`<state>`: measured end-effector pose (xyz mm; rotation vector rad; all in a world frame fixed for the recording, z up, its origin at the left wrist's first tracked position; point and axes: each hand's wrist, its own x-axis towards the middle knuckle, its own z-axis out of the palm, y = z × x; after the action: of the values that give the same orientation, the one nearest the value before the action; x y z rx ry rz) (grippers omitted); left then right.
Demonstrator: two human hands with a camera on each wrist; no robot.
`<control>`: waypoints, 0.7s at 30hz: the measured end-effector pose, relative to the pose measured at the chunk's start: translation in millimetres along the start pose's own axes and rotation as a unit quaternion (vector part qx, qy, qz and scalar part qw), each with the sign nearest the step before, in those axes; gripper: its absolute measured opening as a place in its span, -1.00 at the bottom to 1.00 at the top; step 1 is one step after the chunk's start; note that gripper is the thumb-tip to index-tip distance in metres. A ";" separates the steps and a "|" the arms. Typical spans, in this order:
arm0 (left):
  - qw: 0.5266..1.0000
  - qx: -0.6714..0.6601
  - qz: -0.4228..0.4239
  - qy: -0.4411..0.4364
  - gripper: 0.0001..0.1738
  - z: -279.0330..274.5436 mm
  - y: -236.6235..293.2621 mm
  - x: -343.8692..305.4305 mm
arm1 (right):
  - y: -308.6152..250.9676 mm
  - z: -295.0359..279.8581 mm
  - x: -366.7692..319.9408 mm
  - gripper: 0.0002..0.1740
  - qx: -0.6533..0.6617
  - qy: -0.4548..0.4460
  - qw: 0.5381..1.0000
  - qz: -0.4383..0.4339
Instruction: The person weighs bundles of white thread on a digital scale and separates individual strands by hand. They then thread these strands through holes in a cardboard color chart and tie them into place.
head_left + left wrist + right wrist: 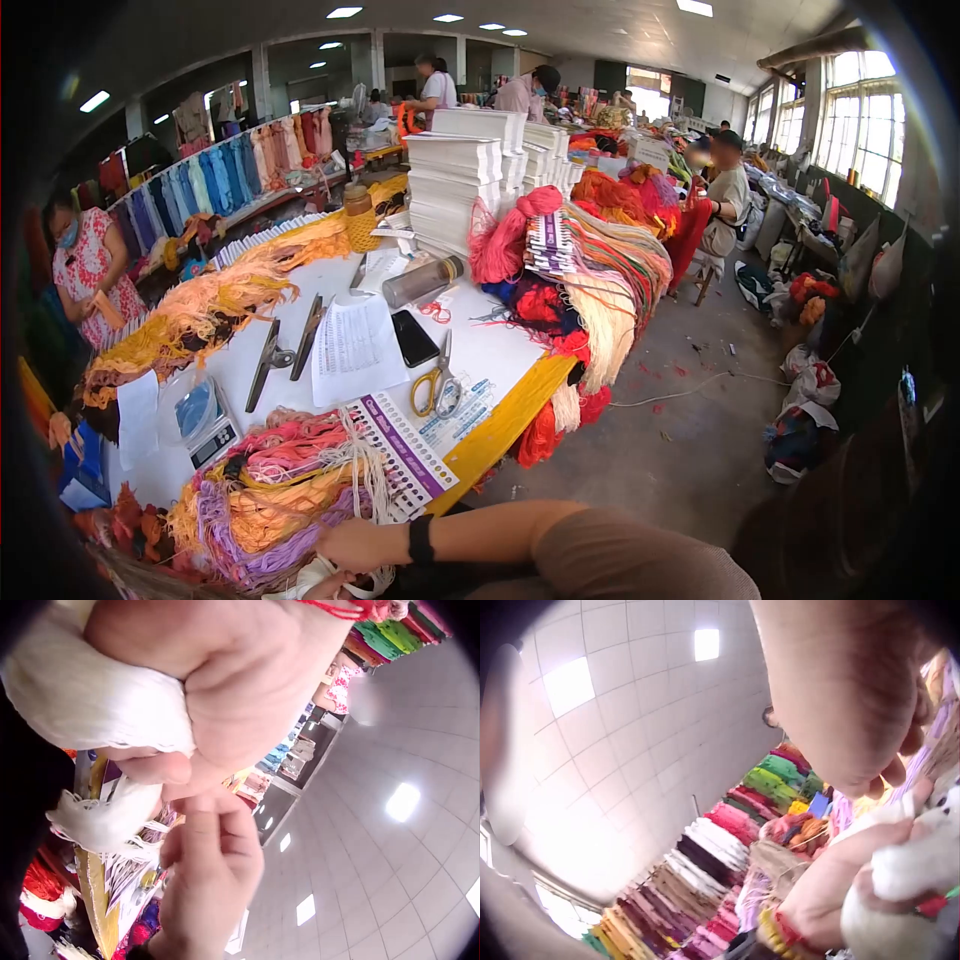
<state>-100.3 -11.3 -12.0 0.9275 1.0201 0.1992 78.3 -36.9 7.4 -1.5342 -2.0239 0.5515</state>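
At the bottom of the head view, my left hand [330,588] grips a white thread skein [312,574]. In the left wrist view the skein [97,697] wraps thickly through the left hand [251,682], its loose ends hanging below. My right hand [360,545], with a black band at the wrist, is right beside it. Thumb and curled fingers of the right hand [210,877] come together against the left hand's underside; I cannot tell what they pinch. Just beyond both hands lies a heap of pink, orange and lilac thread skeins [270,490].
A purple-edged sample card [405,450] lies beside the heap. Scissors [437,385], a phone [413,338], a paper sheet [355,350] and a scale [205,415] are on the table. Stacked white cards [455,185] stand farther back. More skeins hang over the yellow table edge [510,425].
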 end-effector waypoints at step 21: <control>0.976 -0.136 0.138 0.102 -0.82 12.3 2.8 -71.0 | 11.0 20.9 11.4 -0.87 -0.143 0.000 0.988 -0.051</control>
<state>-128.1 -55.1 38.1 0.8049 1.0175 0.6623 70.8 -23.1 -13.5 -1.5769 -2.2437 0.2267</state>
